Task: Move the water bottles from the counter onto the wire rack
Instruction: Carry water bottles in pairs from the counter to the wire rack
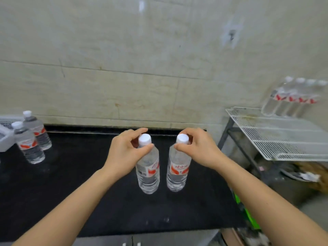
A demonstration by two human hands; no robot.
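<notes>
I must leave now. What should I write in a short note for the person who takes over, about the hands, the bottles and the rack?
Left hand pinches the neck of a clear plastic water bottle with white cap; right hand pinches a second such bottle.
Both upright over the black counter; lifted or not, unclear.
Done: a row of bottles is on the white wire rack, far end.
Left: these two, then two more bottles at the counter's left end.
</notes>
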